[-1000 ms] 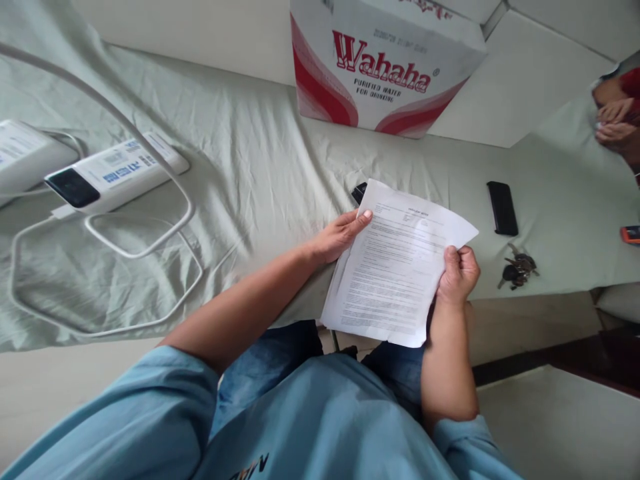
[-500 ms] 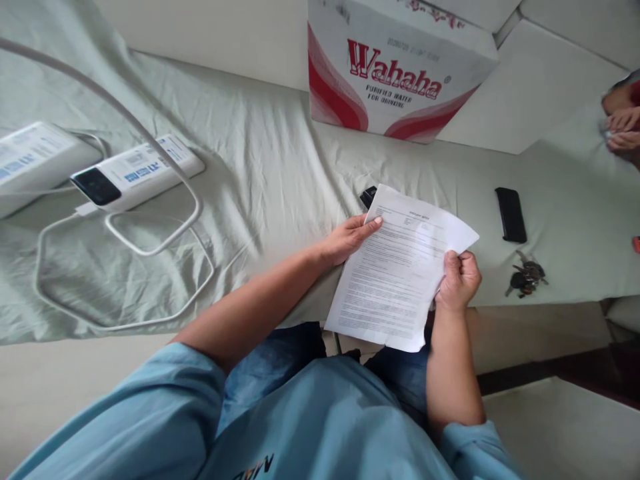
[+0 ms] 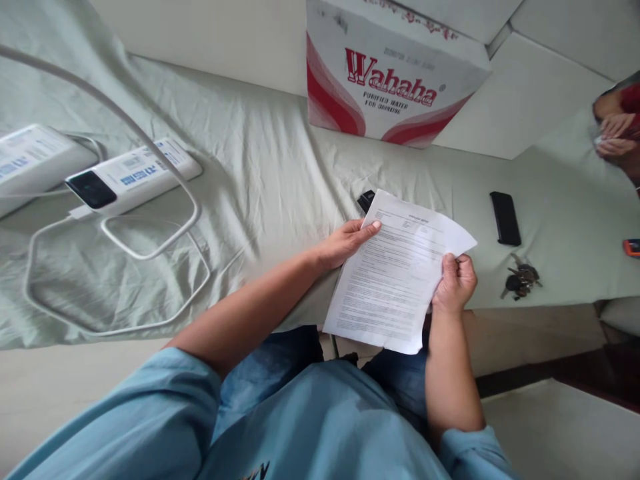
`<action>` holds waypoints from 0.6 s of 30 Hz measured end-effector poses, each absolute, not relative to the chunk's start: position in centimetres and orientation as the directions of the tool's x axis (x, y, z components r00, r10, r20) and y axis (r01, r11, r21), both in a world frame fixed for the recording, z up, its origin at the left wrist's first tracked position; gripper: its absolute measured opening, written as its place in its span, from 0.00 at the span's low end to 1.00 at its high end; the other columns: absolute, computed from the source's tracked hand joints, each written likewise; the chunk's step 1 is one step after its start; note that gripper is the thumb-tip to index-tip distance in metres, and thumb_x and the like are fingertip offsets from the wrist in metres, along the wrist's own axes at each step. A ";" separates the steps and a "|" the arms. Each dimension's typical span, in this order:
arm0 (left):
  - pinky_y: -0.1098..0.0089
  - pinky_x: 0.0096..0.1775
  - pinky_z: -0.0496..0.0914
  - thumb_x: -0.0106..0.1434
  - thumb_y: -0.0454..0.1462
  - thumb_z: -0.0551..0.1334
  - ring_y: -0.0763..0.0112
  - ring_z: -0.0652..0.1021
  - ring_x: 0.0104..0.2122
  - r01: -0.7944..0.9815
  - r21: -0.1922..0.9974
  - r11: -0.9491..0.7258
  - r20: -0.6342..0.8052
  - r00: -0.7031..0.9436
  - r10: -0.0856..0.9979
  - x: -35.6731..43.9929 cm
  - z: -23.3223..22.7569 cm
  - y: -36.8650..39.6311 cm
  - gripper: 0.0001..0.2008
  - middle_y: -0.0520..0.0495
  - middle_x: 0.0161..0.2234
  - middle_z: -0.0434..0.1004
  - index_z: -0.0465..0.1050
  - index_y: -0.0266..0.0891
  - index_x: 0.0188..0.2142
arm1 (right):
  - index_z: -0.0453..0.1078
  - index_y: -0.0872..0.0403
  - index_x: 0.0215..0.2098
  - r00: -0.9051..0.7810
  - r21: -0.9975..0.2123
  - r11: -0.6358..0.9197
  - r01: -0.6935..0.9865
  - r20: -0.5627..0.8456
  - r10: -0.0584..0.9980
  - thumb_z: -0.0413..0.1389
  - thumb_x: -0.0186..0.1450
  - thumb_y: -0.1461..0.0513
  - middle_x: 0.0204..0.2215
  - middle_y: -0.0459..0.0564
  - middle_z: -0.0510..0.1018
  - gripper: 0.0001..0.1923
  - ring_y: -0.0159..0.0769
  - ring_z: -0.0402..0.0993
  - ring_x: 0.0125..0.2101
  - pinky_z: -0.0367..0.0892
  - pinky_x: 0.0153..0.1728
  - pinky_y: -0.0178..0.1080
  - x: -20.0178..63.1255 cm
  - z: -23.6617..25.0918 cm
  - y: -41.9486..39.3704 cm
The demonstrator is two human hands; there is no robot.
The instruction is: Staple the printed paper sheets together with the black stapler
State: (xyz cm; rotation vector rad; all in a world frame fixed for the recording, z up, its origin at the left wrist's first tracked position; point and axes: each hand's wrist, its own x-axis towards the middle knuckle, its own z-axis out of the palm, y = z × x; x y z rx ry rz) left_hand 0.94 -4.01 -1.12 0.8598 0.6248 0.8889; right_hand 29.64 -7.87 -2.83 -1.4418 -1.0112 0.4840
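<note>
A printed sheet of paper (image 3: 385, 287), dense with small text too fine to read, is held tilted over the table's front edge and my lap. My left hand (image 3: 347, 242) grips its upper left edge, thumb on top and fingers underneath. On the other side, my right hand (image 3: 456, 283) is closed around the right edge, thumb pressing the front. I cannot tell whether it is one sheet or more. A small black object (image 3: 367, 199) lies just behind the paper's top left corner, partly hidden by it.
A Wahaha water carton (image 3: 390, 80) stands at the back. Two white power banks (image 3: 137, 175) with a looping white cable (image 3: 30, 267) lie left on the green cloth (image 3: 260, 193). To the right are a black phone (image 3: 505, 218), keys (image 3: 521, 277), an orange-edged object (image 3: 632, 248) and another person's hands (image 3: 617, 133).
The view has shifted slightly, so most things appear a little further left. Both hands keep the same hold on the paper. More of the orange-edged object shows at the right.
</note>
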 end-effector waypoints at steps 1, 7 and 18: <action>0.53 0.56 0.80 0.68 0.64 0.71 0.51 0.89 0.47 -0.402 0.846 0.351 -0.119 0.500 0.858 0.9 -1.1 -4.0 0.32 0.37 0.43 0.91 0.87 0.36 0.47 | 0.75 0.52 0.35 0.527 -0.950 0.133 0.283 0.270 0.806 0.72 0.60 0.39 0.26 0.40 0.73 0.27 0.32 0.67 0.30 0.66 0.36 0.37 29.7 -2.9 -7.9; 0.53 0.56 0.80 0.66 0.65 0.72 0.51 0.89 0.48 -0.394 0.851 0.348 -0.104 0.522 0.847 0.8 -0.6 -4.0 0.33 0.37 0.44 0.91 0.87 0.35 0.46 | 0.75 0.51 0.36 0.510 -0.943 0.135 0.303 0.280 0.813 0.71 0.61 0.39 0.27 0.39 0.72 0.27 0.32 0.66 0.30 0.66 0.36 0.37 29.8 -3.1 -7.9; 0.51 0.56 0.81 0.63 0.65 0.75 0.48 0.88 0.50 -0.549 0.768 0.331 -0.124 0.380 0.917 1.2 -1.8 -3.4 0.32 0.39 0.42 0.91 0.84 0.38 0.46 | 0.73 0.51 0.59 0.398 -0.883 0.192 0.428 0.374 0.837 0.66 0.69 0.41 0.56 0.59 0.81 0.31 0.46 0.81 0.52 0.75 0.57 0.51 31.0 -2.3 -10.7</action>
